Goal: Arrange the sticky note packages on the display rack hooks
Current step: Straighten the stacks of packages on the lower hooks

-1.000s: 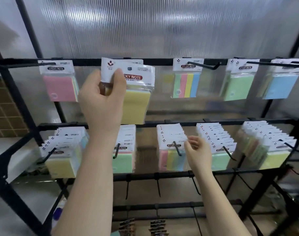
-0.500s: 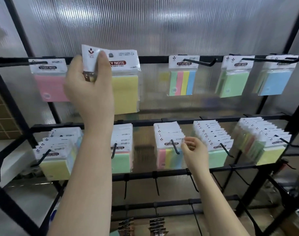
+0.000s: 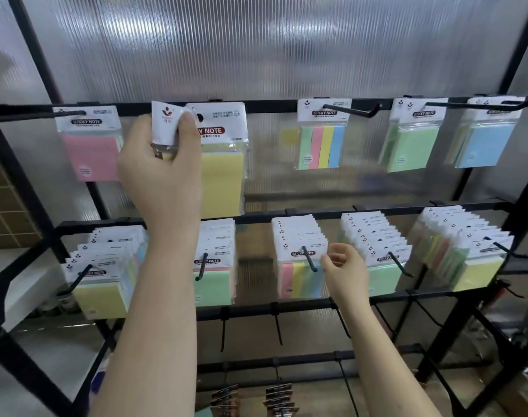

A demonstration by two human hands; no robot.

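My left hand [image 3: 160, 176] grips the white header card of a yellow sticky note package [image 3: 223, 182] and holds it up against the rack's top rail [image 3: 271, 105], between a hanging pink package [image 3: 89, 152] and a striped one [image 3: 322, 145]. A hook tip shows at the package's hang hole. My right hand [image 3: 346, 272] is lower, at the middle row. Its fingers pinch the right edge of the front package in the striped stack [image 3: 298, 278].
Green [image 3: 416, 149] and blue [image 3: 485, 145] packages hang on the top rail's right hooks. The middle row carries full stacks: yellow [image 3: 103, 293], green [image 3: 211, 284], green [image 3: 383, 275], yellow [image 3: 476, 272]. A lower rail [image 3: 304, 307] has bare hooks. Dark packages [image 3: 277, 395] hang at the bottom.
My left hand has lifted the yellow package up and slightly left to the top rail. My right hand has stayed at the striped stack.
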